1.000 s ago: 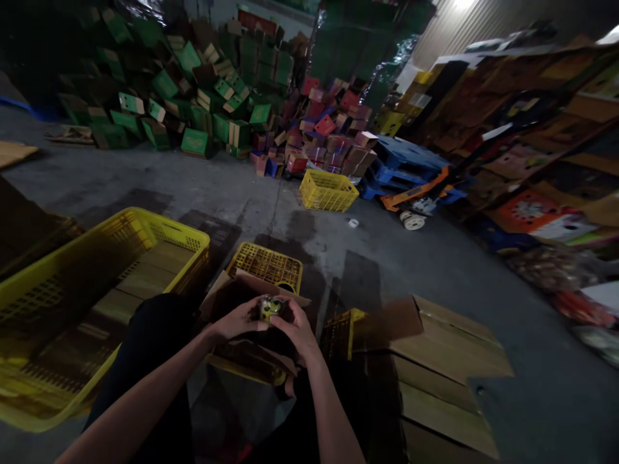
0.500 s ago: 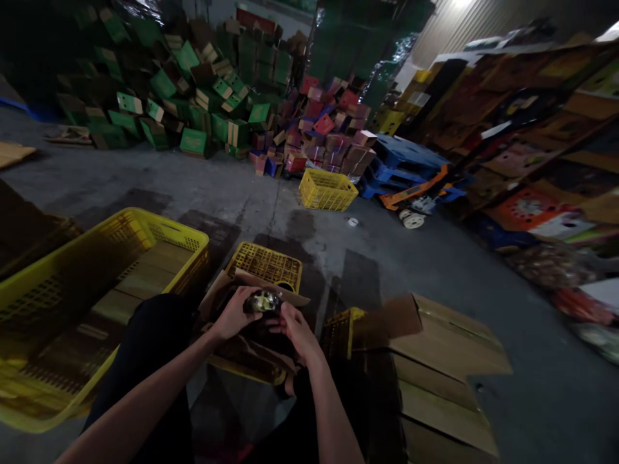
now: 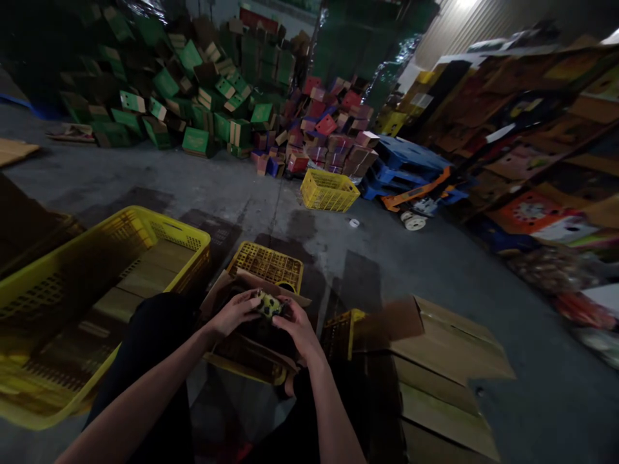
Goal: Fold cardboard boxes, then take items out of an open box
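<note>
Yellow-speckled object over the cardboard box; your right hand has returned, so it and your left hand both grip it.

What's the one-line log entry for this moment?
left hand: grips small yellow-and-dark object | right hand: grips same object | under hands: open brown cardboard box on yellow plastic crate

Held: small roundish item, yellow-green with dark patches, detail blurred. left hand at its 8 o'clock, right hand at 4 o'clock; open cardboard box beneath.
</note>
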Demonstrator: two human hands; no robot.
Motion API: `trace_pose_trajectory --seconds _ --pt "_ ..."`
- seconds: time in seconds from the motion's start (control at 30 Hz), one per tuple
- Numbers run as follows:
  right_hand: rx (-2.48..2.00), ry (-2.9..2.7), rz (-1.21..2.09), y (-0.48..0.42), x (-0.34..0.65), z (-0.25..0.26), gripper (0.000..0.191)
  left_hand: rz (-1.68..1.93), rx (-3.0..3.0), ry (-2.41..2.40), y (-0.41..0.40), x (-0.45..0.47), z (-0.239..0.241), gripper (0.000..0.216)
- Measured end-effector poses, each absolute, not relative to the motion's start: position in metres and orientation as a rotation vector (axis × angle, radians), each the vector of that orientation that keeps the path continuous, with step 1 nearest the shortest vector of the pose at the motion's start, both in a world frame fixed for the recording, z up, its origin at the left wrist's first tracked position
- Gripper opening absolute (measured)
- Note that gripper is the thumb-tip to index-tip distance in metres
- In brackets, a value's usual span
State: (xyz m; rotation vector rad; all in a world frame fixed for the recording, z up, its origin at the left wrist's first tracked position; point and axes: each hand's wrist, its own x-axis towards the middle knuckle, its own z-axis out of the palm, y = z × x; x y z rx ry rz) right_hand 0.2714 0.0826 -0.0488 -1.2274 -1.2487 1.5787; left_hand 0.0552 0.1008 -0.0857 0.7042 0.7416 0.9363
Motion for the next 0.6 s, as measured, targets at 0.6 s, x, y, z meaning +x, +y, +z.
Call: trace_pose_trajectory --seconds 0.6 --pt "-1.407 -1.750 1.155 0.080 0.287 -0.051 0.080 0.933 0.793 0.963 0.099 0.051 -0.091 0.069"
